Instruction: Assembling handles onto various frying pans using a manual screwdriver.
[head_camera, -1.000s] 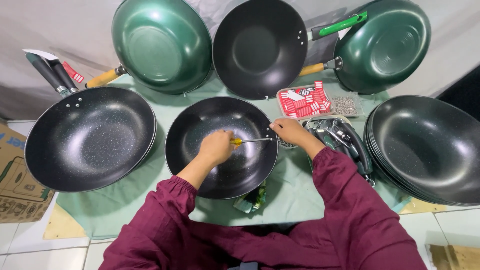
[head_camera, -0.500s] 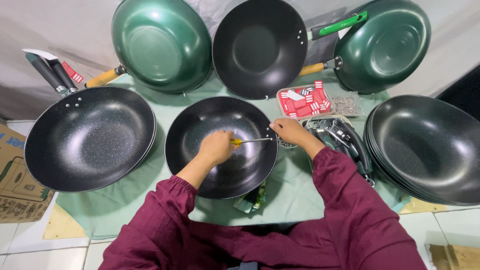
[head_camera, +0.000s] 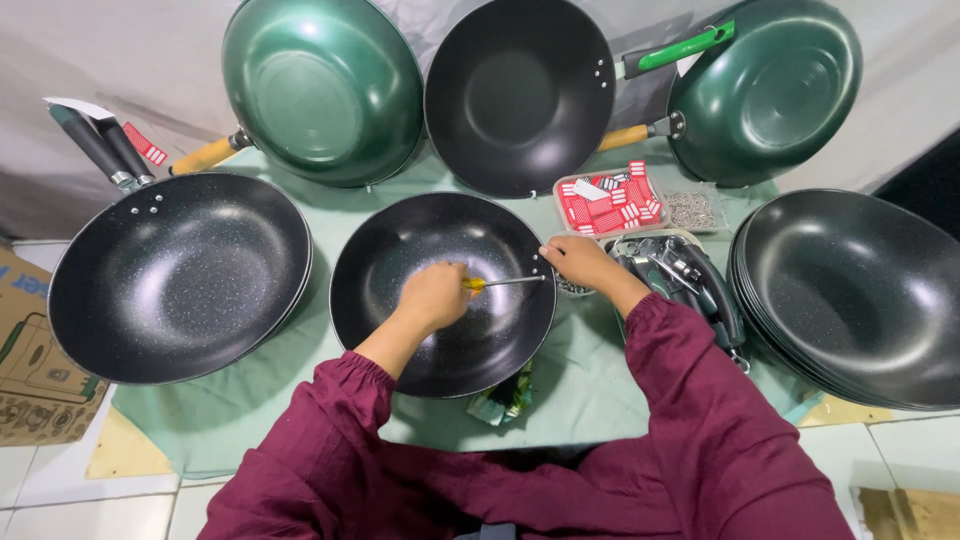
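A black speckled wok (head_camera: 440, 240) lies in front of me on the green cloth (head_camera: 250, 430). My left hand (head_camera: 432, 298) is inside it, closed around the yellow handle of a screwdriver (head_camera: 500, 282) whose shaft points right toward the wok's rim. My right hand (head_camera: 578, 262) grips that rim at the right side, where the shaft ends. Both arms wear maroon sleeves.
A black wok (head_camera: 180, 275) with dark handles sits left, a stack of black woks (head_camera: 860, 290) right. Two green woks (head_camera: 320, 85) (head_camera: 770, 85) and a black one (head_camera: 520, 90) lean at the back. A tray of red tags (head_camera: 610, 200), screws (head_camera: 690, 210), handles (head_camera: 680, 275) and a cardboard box (head_camera: 30, 350) lie around.
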